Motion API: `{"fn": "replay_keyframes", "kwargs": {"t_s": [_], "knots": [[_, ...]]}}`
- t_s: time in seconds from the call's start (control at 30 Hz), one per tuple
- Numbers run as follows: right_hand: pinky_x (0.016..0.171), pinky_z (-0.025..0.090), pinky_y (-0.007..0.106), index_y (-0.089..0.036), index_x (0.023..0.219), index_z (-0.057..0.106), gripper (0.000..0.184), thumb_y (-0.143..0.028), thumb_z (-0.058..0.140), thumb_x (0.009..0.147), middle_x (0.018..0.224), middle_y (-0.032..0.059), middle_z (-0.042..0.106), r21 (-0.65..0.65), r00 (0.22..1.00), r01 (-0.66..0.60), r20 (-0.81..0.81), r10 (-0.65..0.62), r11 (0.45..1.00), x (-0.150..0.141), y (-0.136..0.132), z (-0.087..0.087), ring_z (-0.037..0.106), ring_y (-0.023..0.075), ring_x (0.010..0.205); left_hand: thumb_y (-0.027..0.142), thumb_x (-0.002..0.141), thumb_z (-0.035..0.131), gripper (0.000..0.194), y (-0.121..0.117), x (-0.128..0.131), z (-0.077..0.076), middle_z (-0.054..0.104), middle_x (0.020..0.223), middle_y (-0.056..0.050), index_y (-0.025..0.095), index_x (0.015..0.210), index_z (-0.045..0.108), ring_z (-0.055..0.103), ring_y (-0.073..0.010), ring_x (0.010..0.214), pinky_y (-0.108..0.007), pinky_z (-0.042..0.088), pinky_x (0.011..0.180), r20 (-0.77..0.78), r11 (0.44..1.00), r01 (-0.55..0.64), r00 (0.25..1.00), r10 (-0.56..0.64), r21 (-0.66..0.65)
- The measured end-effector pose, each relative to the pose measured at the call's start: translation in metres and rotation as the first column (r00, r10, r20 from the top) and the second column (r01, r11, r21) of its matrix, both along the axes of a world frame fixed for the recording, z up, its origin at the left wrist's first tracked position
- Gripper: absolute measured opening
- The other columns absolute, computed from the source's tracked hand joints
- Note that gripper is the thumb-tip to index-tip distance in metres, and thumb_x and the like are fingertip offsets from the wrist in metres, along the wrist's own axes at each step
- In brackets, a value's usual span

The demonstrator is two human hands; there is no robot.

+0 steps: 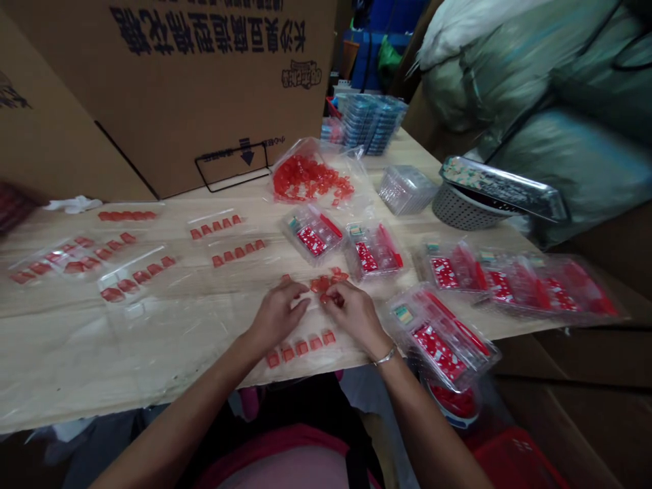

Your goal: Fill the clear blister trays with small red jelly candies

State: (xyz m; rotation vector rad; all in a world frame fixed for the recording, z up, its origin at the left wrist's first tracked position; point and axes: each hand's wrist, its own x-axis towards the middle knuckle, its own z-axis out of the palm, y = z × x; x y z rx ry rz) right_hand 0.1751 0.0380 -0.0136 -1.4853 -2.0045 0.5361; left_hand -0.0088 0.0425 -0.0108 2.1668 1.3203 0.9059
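Note:
My right hand (356,314) pinches at the edge of a small heap of red translucent plastic pieces (322,284), and a small red piece (324,298) shows at its fingertips. Left of the heap my left hand (276,314) rests low over the table, its thumb and forefinger apart, with nothing visible between them. Just beyond its knuckles lies another red piece (286,278). A row of several red pieces (301,348) sits near the table's front edge, below both hands. Other short rows of red pieces (238,254) lie on clear strips to the left.
A clear bag of red pieces (310,178) lies at the back. Filled clear plastic cases (439,343) stand to the right, one overhanging the table edge. Behind them are stacked clear trays (406,189) and a grey basket (466,209). A large cardboard box (193,102) blocks the back left.

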Motion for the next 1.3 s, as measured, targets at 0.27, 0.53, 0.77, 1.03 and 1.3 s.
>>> {"fn": "replay_keyframes", "kwargs": {"t_s": [0.27,0.53,0.77,1.03,1.3], "knots": [[0.057,0.043,0.023,-0.019,0.071,0.057,0.004,-0.020,0.055,0.074,0.066,-0.0018,0.057,-0.101,0.899,-0.026,-0.436,-0.021,0.995,-0.023,-0.014,0.008,0.054,0.0127,0.060,0.010,0.083,0.048,0.022,-0.022,0.017,-0.003,0.069,0.092,-0.006,0.019,0.097,0.061,0.065,-0.0170,0.085,-0.031,0.053,0.076,0.226,1.000,0.017,0.974,-0.021,0.019],[0.059,0.045,0.024,-0.019,0.074,0.058,0.018,-0.034,0.067,0.070,0.068,-0.0016,0.059,-0.368,0.706,-0.322,-0.707,-0.038,0.872,-0.043,0.001,-0.002,0.055,0.0126,0.062,0.017,0.085,0.051,0.014,-0.038,-0.008,-0.004,0.069,0.085,-0.002,0.019,0.097,0.058,0.066,-0.0136,0.077,-0.025,0.054,0.070,0.418,0.982,-0.139,0.890,0.181,-0.130],[0.065,0.045,0.025,-0.019,0.081,0.060,0.012,-0.025,0.065,0.072,0.078,-0.0001,0.062,-0.314,0.728,-0.348,-0.684,0.044,0.884,-0.072,-0.005,0.007,0.057,0.0132,0.071,0.016,0.078,0.056,0.003,-0.047,-0.028,-0.001,0.067,0.076,0.000,0.019,0.078,0.058,0.064,-0.0128,0.072,-0.024,0.052,0.069,0.561,0.935,-0.213,0.754,0.342,-0.283],[0.059,0.042,0.021,-0.019,0.070,0.055,0.007,-0.016,0.061,0.073,0.070,-0.0034,0.056,-0.236,0.788,-0.458,-0.553,0.269,0.857,-0.072,0.006,0.020,0.053,0.0105,0.064,0.019,0.079,0.055,0.007,-0.041,-0.039,0.002,0.058,0.071,0.003,0.021,0.080,0.049,0.063,-0.0132,0.066,-0.024,0.052,0.061,0.443,0.926,-0.249,0.822,0.358,-0.285],[0.082,0.042,0.030,-0.018,0.078,0.061,0.014,-0.003,0.059,0.080,0.084,0.0036,0.063,0.046,0.849,-0.528,0.051,0.526,0.848,-0.081,0.062,0.011,0.057,0.0169,0.086,0.021,0.077,0.062,0.026,-0.037,-0.056,-0.014,0.050,0.128,-0.020,0.016,0.102,0.054,0.045,-0.0394,0.120,-0.058,0.042,0.093,-0.361,0.964,-0.264,0.898,0.252,0.015]]}}
